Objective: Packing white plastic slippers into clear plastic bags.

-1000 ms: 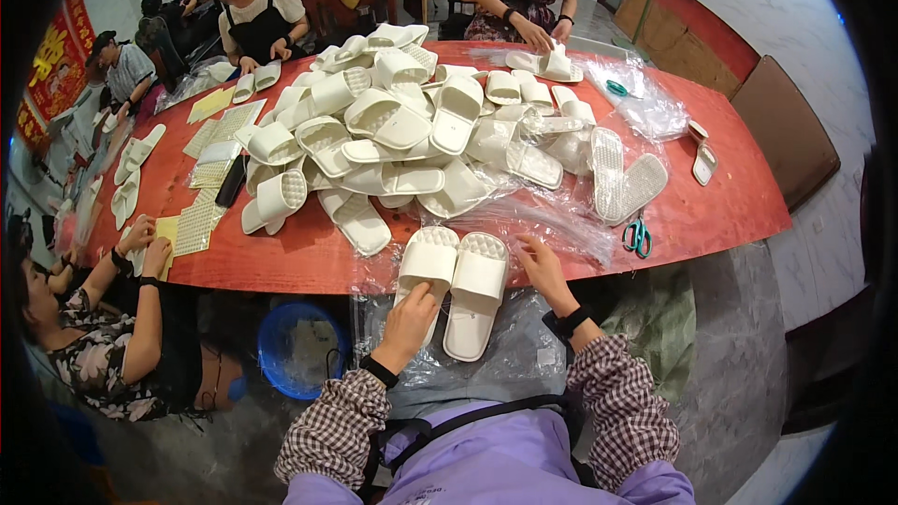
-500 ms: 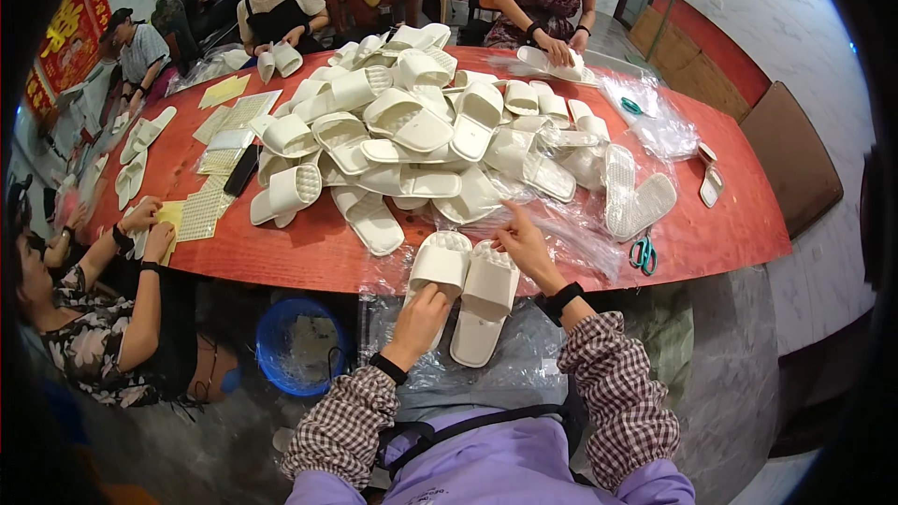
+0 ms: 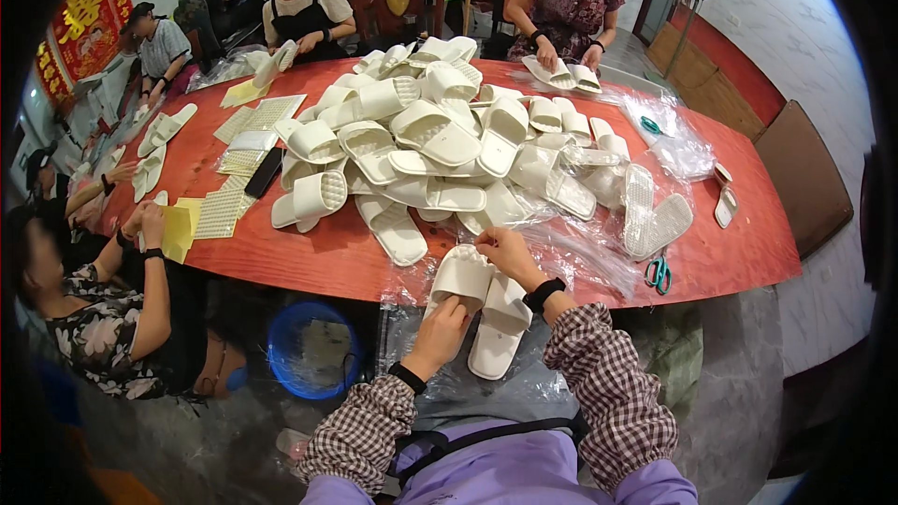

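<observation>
Pair of cream slippers at the near edge of the red surface (image 3: 281,257), toe ends far, heel ends projecting past the edge above clear plastic (image 3: 538,369). Left hand (image 3: 440,335) at the left slipper (image 3: 462,273): fingers reach in under the strap from the near side; fingertips hidden, so cannot tell whether its grip is closed on anything. Right hand (image 3: 511,254) over the far ends of the pair, fingers bent, tips at the toe of the left slipper; contact and state of this grip cannot be told. Right slipper (image 3: 499,337) lies alongside, sole up against its neighbour's right side, its toe partly covered by the right hand. Beyond the pair: large heap of similar slippers (image 3: 435,136), loosely stacked. To the right, a bagged pair (image 3: 645,215) in clear film, with teal-handled scissors (image 3: 659,275) just nearer. Left of the heap: dark flat object (image 3: 264,173), sheets with raised dots (image 3: 219,215). Blue bin (image 3: 313,351) on the floor, near left. Co-worker (image 3: 117,309) at left holds yellow sheet (image 3: 177,232).
</observation>
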Motion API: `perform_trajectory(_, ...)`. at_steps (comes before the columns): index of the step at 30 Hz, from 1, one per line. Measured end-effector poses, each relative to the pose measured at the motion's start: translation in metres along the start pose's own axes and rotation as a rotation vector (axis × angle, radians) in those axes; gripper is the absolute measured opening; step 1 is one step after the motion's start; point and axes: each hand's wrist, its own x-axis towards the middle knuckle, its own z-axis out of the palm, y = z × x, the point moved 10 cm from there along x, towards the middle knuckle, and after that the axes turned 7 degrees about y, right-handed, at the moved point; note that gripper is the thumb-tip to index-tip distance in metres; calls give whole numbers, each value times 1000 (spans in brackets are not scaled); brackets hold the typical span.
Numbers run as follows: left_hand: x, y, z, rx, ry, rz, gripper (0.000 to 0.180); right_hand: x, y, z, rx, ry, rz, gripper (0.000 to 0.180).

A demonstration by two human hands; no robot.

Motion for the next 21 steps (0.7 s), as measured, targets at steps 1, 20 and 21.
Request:
perform_trajectory(1,0,-1,0,-6,-2,-3,12,0,-2,1,-8,0,-5,18)
perform_trajectory(20,79,-2,12,-436,40,-26,26,-68,-12,-35,227,221,-139,9)
perform_trajectory(21,78,-1,14,-477,52,-50,23,-69,-7,-35,268,226,-115,9)
